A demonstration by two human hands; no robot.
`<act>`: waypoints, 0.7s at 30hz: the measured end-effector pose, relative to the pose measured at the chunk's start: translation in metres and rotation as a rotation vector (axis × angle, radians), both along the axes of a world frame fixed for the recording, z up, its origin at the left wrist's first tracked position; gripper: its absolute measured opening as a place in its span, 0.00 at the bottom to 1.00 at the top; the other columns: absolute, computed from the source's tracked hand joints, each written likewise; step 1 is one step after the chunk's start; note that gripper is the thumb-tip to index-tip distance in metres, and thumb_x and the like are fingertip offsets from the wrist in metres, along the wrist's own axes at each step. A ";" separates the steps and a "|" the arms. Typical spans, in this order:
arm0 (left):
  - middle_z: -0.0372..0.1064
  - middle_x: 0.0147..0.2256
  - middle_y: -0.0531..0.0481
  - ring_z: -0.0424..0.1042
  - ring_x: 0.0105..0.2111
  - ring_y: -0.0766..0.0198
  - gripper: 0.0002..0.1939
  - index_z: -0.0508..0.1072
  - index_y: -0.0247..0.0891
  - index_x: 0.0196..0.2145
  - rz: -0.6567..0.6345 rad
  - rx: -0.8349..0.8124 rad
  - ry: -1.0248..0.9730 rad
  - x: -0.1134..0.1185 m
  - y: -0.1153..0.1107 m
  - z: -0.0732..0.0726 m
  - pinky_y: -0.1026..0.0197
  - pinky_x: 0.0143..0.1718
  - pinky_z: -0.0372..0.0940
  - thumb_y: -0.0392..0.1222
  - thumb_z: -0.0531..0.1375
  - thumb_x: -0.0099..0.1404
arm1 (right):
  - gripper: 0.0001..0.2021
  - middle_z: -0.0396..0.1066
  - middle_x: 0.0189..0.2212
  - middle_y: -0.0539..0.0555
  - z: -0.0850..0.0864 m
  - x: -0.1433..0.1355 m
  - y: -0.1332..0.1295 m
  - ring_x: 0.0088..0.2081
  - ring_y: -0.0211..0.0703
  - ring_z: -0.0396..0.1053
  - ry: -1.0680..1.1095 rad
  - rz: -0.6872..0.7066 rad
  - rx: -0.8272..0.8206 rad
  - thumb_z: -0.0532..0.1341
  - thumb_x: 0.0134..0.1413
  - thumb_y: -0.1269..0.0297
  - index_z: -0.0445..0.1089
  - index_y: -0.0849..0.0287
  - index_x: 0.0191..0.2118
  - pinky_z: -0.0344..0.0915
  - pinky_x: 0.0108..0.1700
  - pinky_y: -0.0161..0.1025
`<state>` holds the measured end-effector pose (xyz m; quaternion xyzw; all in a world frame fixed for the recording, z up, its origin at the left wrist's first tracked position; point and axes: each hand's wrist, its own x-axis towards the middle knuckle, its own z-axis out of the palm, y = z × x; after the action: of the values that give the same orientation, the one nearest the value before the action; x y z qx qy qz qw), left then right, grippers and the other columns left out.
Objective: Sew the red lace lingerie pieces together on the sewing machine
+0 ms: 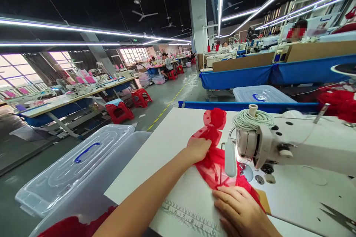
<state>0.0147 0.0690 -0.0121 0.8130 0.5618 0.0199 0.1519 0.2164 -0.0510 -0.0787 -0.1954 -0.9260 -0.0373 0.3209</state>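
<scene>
The red sheer fabric (215, 118) lies on the white worktop (155, 144), extending from near the far edge, past the left side of the sewing machine (311, 140), to the right hand (241, 207). The left hand (198, 150) is closed on a bunched section of the fabric, fingers clamped on it. The right hand is palm down at the near end of the fabric, fingers extended and close together; its thumb is hidden.

A coil of pale green cord (253, 119) encircles the post on top of the machine head. A measuring scale (191, 220) (numerals partly legible) is marked on the worktop, left of the right hand. Scissors (340, 216) lie at the right, blades partly visible. A lidded clear bin (80, 163) with a blue handle stands left of the worktop.
</scene>
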 end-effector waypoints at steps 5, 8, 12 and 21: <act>0.49 0.65 0.33 0.50 0.65 0.43 0.26 0.56 0.38 0.65 0.084 0.270 0.021 0.012 -0.012 -0.005 0.30 0.61 0.45 0.35 0.47 0.70 | 0.09 0.77 0.41 0.55 -0.002 0.008 0.011 0.36 0.42 0.73 0.073 0.020 -0.138 0.51 0.66 0.63 0.67 0.56 0.40 0.68 0.37 0.38; 0.53 0.64 0.34 0.56 0.63 0.40 0.25 0.62 0.42 0.63 -0.035 0.241 0.015 0.004 -0.014 -0.015 0.28 0.58 0.52 0.42 0.52 0.70 | 0.12 0.76 0.35 0.53 0.007 0.010 0.018 0.34 0.38 0.72 0.089 -0.009 -0.214 0.47 0.66 0.65 0.66 0.55 0.36 0.67 0.37 0.35; 0.46 0.67 0.38 0.49 0.65 0.38 0.25 0.61 0.46 0.64 -0.114 0.245 0.056 -0.009 -0.002 -0.035 0.29 0.60 0.48 0.46 0.51 0.70 | 0.14 0.74 0.30 0.52 0.025 0.010 0.020 0.30 0.37 0.69 0.056 -0.101 -0.241 0.44 0.66 0.67 0.65 0.55 0.33 0.65 0.35 0.34; 0.62 0.60 0.40 0.62 0.60 0.52 0.23 0.65 0.41 0.60 -0.258 0.725 -0.199 -0.022 0.002 -0.067 0.41 0.61 0.57 0.36 0.47 0.70 | 0.16 0.73 0.29 0.50 0.042 0.001 0.016 0.29 0.38 0.67 0.063 -0.211 -0.298 0.44 0.67 0.65 0.63 0.54 0.31 0.65 0.35 0.34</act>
<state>-0.0069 0.0707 -0.0790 0.8718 0.3942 0.2766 -0.0899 0.2170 -0.0354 -0.0368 -0.3377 -0.8852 0.0730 0.3117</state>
